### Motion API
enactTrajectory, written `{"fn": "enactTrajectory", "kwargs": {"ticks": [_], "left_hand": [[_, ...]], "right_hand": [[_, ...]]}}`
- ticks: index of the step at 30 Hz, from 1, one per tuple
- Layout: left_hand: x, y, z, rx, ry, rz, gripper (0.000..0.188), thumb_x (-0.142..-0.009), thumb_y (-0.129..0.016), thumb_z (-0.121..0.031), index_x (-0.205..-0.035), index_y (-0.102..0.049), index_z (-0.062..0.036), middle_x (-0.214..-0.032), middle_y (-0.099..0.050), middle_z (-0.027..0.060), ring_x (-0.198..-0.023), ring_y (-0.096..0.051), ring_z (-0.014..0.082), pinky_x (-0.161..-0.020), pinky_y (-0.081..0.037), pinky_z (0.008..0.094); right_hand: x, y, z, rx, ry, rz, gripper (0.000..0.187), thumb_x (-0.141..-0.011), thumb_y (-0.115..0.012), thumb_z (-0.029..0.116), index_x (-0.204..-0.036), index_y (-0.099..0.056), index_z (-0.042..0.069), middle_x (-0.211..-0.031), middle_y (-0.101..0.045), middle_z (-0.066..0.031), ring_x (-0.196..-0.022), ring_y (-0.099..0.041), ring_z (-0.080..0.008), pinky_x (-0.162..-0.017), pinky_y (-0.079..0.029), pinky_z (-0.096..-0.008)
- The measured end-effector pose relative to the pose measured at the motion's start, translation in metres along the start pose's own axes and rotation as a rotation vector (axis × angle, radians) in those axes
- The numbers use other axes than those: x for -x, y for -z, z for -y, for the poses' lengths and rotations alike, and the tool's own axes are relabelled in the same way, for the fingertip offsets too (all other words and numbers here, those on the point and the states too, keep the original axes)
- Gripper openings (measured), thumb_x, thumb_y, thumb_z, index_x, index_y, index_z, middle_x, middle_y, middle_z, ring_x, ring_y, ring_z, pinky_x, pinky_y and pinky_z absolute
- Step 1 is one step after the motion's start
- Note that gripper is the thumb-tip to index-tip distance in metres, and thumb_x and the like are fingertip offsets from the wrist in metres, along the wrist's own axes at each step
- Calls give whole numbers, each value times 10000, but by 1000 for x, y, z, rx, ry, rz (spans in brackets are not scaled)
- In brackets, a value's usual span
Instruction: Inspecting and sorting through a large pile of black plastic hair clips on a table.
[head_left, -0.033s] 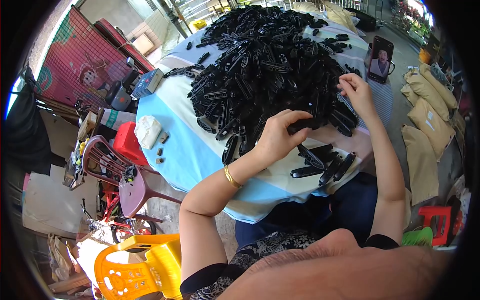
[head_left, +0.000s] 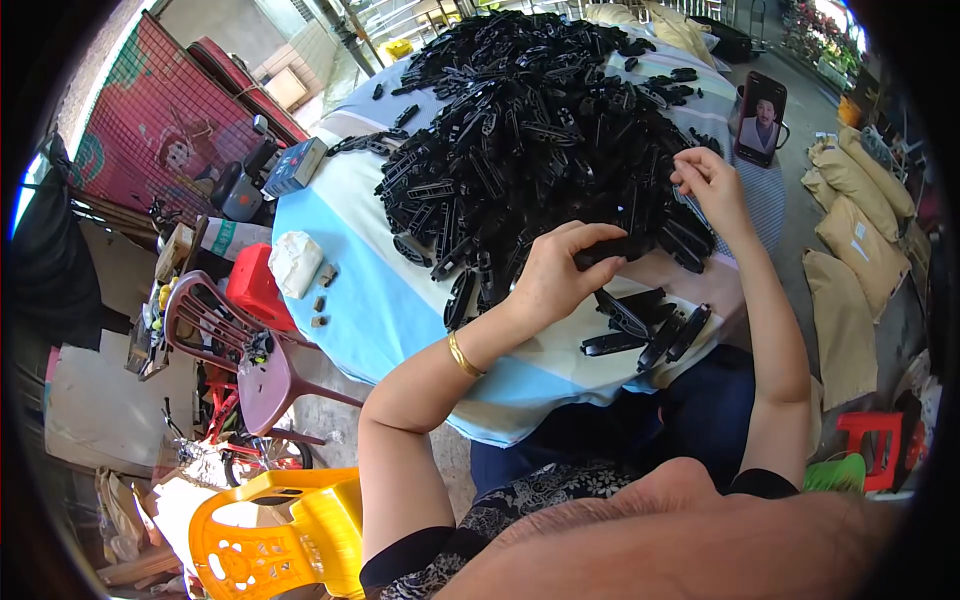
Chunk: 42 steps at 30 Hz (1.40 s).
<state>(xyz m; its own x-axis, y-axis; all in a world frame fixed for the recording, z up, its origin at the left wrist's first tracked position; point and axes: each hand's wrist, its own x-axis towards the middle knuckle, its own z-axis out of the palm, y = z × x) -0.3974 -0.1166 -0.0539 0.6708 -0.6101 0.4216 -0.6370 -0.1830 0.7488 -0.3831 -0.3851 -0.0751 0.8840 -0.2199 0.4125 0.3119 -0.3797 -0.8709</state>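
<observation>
My left hand [head_left: 563, 268], with a gold bangle at the wrist, grips a long black plastic piece [head_left: 612, 250] between thumb and fingers above the table's near side. My right hand [head_left: 712, 185] hovers by the right edge of the big pile, thumb and fingertips pinched together. Whether a small thing is between those fingertips is too small to make out. The pile [head_left: 530, 150] is made of many slim, slotted black plastic pieces and covers much of the table. Closer to me, several similar black pieces [head_left: 650, 330] lie in a loose group below my left hand.
A blue and cream striped cloth [head_left: 340, 250] covers the round table. On it are a white plastic bag [head_left: 296, 263], small brown bits, a blue box [head_left: 296, 167] and a propped phone [head_left: 761, 118]. Chairs [head_left: 275, 540] stand at left; tan sacks [head_left: 840, 320] lie at right.
My right hand has shifted very slightly to the left. My left hand and the black piece in it look the same.
</observation>
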Motion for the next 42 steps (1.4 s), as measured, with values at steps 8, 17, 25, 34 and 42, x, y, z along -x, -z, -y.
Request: {"fn": "enactTrajectory", "kwargs": {"ticks": [8,17,25,34,42], "left_hand": [[0,-3,3,334,259,46,313,-859,-637,-139,-1135,-554,-17,-753,-567,8,-582,-539,47,-504,-444,185],[0,-2,4,699,333,67,310,-843,-642,-73,-1112,-536,38,-801,-611,67,-669,-591,104,-615,-511,236],[-1,-5,12,745,355,79,305,-834,-639,-37,-1118,-548,29,-813,-641,78,-723,-637,133,-671,-545,246],[-2,-3,9,688,404,84,320,-835,-636,-32,-1124,-531,56,-894,-637,110,-777,-657,163,-711,-557,259],[-4,-1,15,855,429,94,379,-836,-637,-40,-1167,-485,65,-1046,-588,135,-876,-637,189,-782,-542,283]], "right_hand": [[39,-30,69,-125,-4,241,137,-892,-575,100,-966,-640,5,-826,-631,-19,-720,-573,-58,-636,-475,-187],[49,-37,81,80,288,216,98,-752,-675,-20,-840,-638,-3,-869,-642,-63,-716,-595,-101,-612,-479,-221],[53,-44,86,186,626,135,107,-690,-692,-33,-770,-640,17,-826,-646,-73,-732,-603,-209,-628,-482,-276],[53,-45,85,406,792,195,113,-657,-642,-37,-762,-629,2,-824,-624,-76,-746,-585,-236,-642,-493,-326],[57,-45,91,438,715,224,107,-679,-648,7,-783,-623,7,-830,-612,-82,-780,-579,-257,-681,-496,-318]]}}
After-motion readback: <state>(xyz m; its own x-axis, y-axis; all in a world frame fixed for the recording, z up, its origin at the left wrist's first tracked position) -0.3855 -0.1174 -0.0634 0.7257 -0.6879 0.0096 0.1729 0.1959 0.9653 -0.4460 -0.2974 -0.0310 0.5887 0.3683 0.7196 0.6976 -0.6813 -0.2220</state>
